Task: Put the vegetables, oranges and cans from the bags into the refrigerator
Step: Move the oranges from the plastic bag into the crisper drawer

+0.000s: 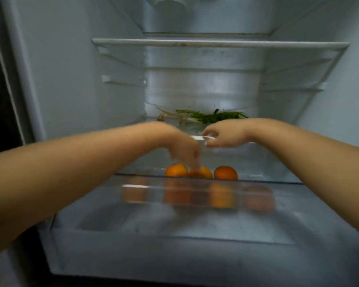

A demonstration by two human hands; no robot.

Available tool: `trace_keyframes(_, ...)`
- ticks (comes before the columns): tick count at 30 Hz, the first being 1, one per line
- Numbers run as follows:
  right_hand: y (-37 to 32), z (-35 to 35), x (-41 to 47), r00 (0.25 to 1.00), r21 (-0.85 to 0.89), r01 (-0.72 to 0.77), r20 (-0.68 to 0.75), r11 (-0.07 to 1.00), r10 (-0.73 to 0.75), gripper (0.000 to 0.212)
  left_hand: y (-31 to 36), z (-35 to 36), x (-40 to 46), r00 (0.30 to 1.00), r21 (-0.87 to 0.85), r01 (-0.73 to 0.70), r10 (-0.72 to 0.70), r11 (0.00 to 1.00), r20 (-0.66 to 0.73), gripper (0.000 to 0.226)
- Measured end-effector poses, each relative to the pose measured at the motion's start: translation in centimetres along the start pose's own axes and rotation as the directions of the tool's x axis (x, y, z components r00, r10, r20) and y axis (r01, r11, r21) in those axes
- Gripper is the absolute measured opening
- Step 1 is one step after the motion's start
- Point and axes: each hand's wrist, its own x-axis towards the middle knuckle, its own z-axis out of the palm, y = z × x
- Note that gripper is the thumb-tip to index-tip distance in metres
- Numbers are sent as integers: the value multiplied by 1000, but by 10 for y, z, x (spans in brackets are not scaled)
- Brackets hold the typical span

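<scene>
Three oranges (225, 172) lie in a row inside the clear drawer (174, 224) at the bottom of the open refrigerator. My left hand (184, 150) points down into the drawer, blurred, its fingertips touching the middle orange (204, 172). My right hand (222, 135) is curled, gripping the front edge of the glass shelf (197, 138) above the drawer. Green leafy vegetables (205, 117) lie on that shelf toward the back. No cans or bags are in view.
An upper glass shelf (220, 43) spans the refrigerator higher up, with bare rails on the side walls between. The refrigerator's left wall (71, 79) and right wall (340, 90) close in the space. More orange shapes show dimly through the drawer's front.
</scene>
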Motion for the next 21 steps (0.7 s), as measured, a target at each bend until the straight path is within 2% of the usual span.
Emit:
trace_keyframes(3, -10, -12, -42, 996, 87, -20, -88, 996, 27, 35, 21, -15, -52, 991, -240, -43, 11, 970, -135, 37)
trace_keyframes(4, -16, -11, -60, 993, 93, -35, -105, 995, 45, 35, 32, -10, -69, 988, -261, -61, 21, 963, -154, 40)
trace_keyframes(6, -28, 4, -96, 974, 61, -54, -216, 997, 66, 36, 59, 11, -99, 962, -135, -70, 31, 988, -271, 40)
trace_keyframes(7, -34, 15, -115, 940, 82, -68, -329, 994, 92, 40, 72, 27, -108, 919, -14, -32, 24, 999, -393, 35)
trace_keyframes(9, -42, 39, -152, 830, 171, -113, -526, 979, 188, 45, 94, 57, -117, 768, 155, 130, -1, 979, -640, 23)
trace_keyframes(11, -45, 55, -175, 775, 63, -234, -591, 970, 225, 47, 100, 72, -112, 648, 63, 225, -101, 972, -755, 28)
trace_keyframes(14, -43, 60, -177, 764, 19, -288, -599, 958, 241, 53, 93, 66, -108, 565, -167, 236, -275, 957, -778, 47)
trace_keyframes(17, -40, 59, -171, 744, 60, -282, -617, 958, 258, 51, 91, 72, -105, 494, -158, 266, -275, 951, -824, 50)
trace_keyframes(19, -39, 61, -168, 748, 42, -278, -618, 960, 243, 51, 90, 75, -102, 435, -148, 286, -266, 947, -860, 52)
trace_keyframes(21, -36, 60, -159, 760, 27, -273, -606, 962, 233, 51, 85, 72, -95, 406, -141, 294, -257, 945, -877, 52)
